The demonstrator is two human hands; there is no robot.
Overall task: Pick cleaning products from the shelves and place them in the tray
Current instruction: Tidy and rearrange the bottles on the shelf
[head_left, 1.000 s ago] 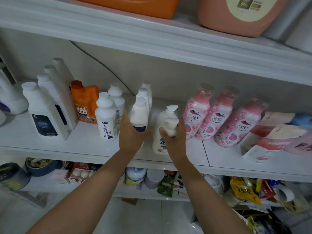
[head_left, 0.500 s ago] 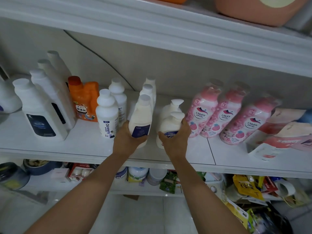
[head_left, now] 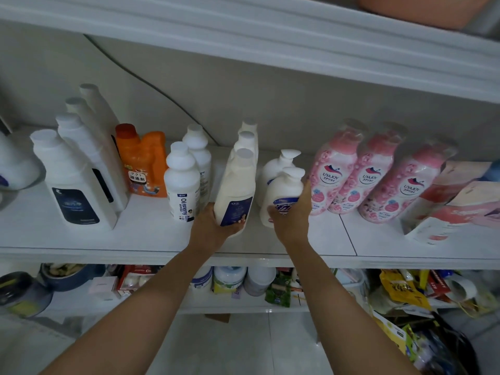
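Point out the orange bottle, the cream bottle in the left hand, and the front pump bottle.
orange bottle [head_left: 154, 154], head view, on its body
cream bottle [head_left: 238, 185], head view, on its body
front pump bottle [head_left: 284, 189], head view, on its body

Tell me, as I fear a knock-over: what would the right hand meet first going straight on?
Likely the rear white plastic pump bottle, close behind the front white pump bottle the right hand grips; depth unclear.

Head camera looks forward and slightly down, close to the shelf [head_left: 135, 239].
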